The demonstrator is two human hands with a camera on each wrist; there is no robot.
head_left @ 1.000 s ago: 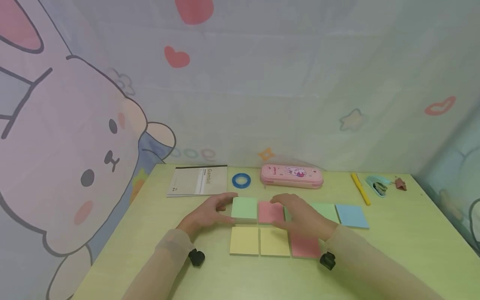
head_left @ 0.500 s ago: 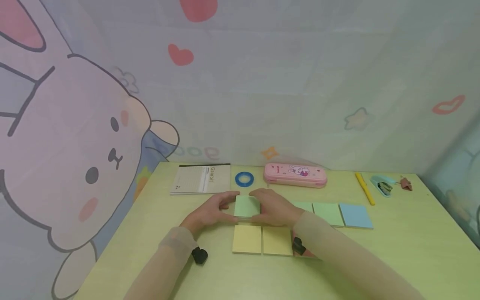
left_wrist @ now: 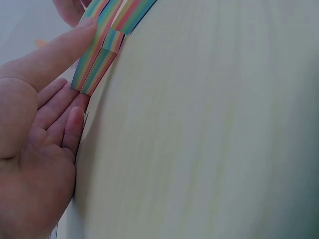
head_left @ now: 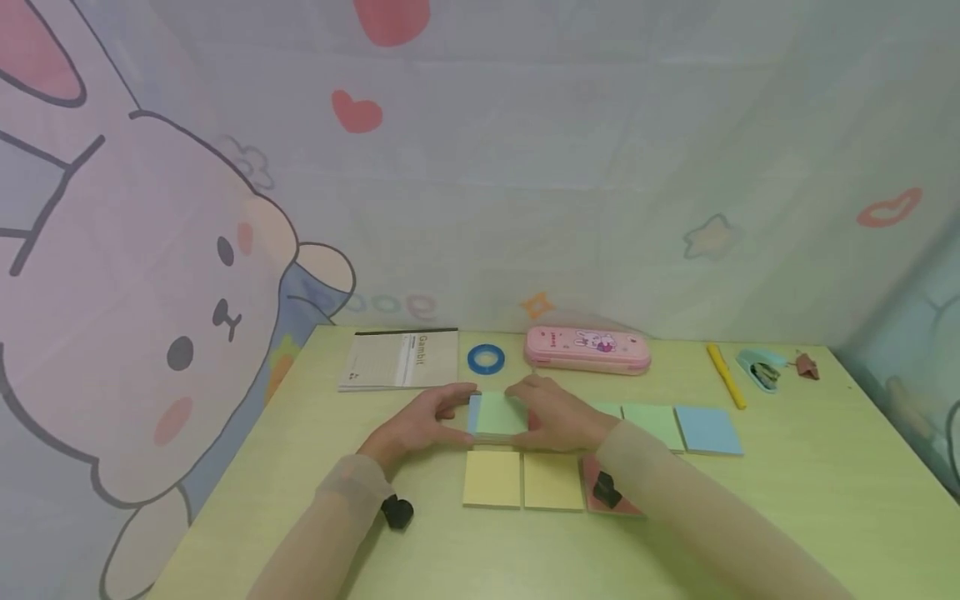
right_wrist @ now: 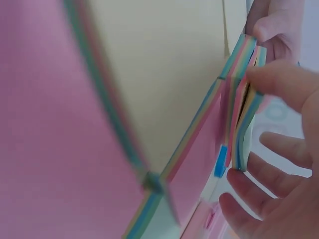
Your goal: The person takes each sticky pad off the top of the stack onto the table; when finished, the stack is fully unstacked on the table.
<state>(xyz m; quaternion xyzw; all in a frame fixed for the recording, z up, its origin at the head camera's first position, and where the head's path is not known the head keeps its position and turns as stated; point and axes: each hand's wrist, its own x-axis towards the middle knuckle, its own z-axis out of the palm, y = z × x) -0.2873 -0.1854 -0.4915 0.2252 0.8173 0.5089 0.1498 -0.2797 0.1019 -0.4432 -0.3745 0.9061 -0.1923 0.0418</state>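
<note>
In the head view, a stack of sticky note pads has a green pad (head_left: 500, 414) on top, offset to the right over a blue pad (head_left: 475, 414). My left hand (head_left: 416, 423) holds the stack's left side, thumb at the near edge and fingers at the far edge. My right hand (head_left: 564, 417) pinches the green pad by its near and far edges. Rainbow-striped pad edges (left_wrist: 99, 59) show beside my left thumb in the left wrist view. A gap opens under the pinched pad (right_wrist: 245, 132) in the right wrist view. A pink pad (right_wrist: 202, 139) lies beside the stack.
Two yellow pads (head_left: 492, 480) and a red pad (head_left: 619, 498) form the near row. Another green pad (head_left: 652, 427) and a blue pad (head_left: 708, 430) lie to the right. Behind are a notebook (head_left: 401, 360), blue tape roll (head_left: 486, 359), pink pencil case (head_left: 587, 350) and yellow pen (head_left: 726, 377).
My right hand has moved left from over the pink pad to the stack, and has then drawn the top green pad slightly right, baring a blue strip. My left hand has stayed put.
</note>
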